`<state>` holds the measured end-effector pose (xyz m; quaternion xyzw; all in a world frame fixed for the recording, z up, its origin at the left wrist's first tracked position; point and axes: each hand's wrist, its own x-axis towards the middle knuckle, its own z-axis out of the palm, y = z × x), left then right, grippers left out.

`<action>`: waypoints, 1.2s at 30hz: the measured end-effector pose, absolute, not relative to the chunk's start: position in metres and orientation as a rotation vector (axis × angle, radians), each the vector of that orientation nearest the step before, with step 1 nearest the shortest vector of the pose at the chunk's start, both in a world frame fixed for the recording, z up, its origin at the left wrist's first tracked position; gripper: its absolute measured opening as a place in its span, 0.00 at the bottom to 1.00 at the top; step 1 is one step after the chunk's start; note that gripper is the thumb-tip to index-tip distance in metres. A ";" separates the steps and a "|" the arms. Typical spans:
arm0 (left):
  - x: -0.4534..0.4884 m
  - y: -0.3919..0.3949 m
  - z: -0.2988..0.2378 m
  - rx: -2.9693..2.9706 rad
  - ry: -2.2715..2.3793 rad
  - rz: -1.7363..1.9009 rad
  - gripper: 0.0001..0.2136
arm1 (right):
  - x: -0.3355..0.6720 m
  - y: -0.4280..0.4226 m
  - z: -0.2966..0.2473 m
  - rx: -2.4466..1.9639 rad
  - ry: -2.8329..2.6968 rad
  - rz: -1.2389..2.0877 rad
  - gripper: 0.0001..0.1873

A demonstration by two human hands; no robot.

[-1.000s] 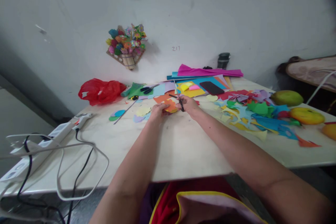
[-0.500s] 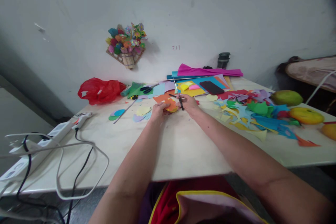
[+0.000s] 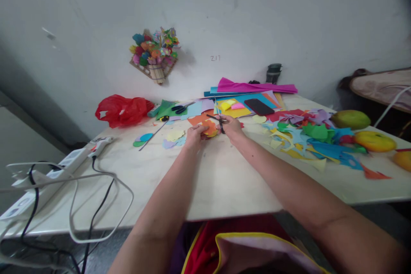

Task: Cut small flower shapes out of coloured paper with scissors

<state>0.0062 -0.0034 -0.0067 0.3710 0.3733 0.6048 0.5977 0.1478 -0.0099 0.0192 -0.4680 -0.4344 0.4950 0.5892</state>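
Note:
My left hand point(image 3: 196, 135) pinches an orange paper piece point(image 3: 210, 128) with a scalloped edge, held just over the table; yellow paper shows under it. Closed around a pair of scissors point(image 3: 221, 126) with dark handles, my right hand point(image 3: 231, 127) is close beside that piece. The scissor blades point away toward the wall. Behind my fingers lies a larger orange sheet point(image 3: 196, 120). To the left of my left hand are a pale yellow scalloped cutout point(image 3: 175, 135) and a lilac cutout point(image 3: 168, 144).
A second pair of scissors point(image 3: 180, 109) lies at the back by a red plastic bag point(image 3: 123, 110). A phone point(image 3: 259, 106) rests on coloured sheets. Paper scraps point(image 3: 317, 132) and mangoes point(image 3: 375, 141) cover the right side. Power strips point(image 3: 48, 182) and cables are at left.
The scissors have shifted slightly in my right hand, their blades tilting a little. My left hand keeps its hold on the orange piece, almost unmoved.

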 end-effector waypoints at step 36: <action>-0.006 -0.018 -0.002 0.837 0.618 1.265 0.06 | 0.174 0.021 -0.003 -1.225 -1.200 0.759 0.19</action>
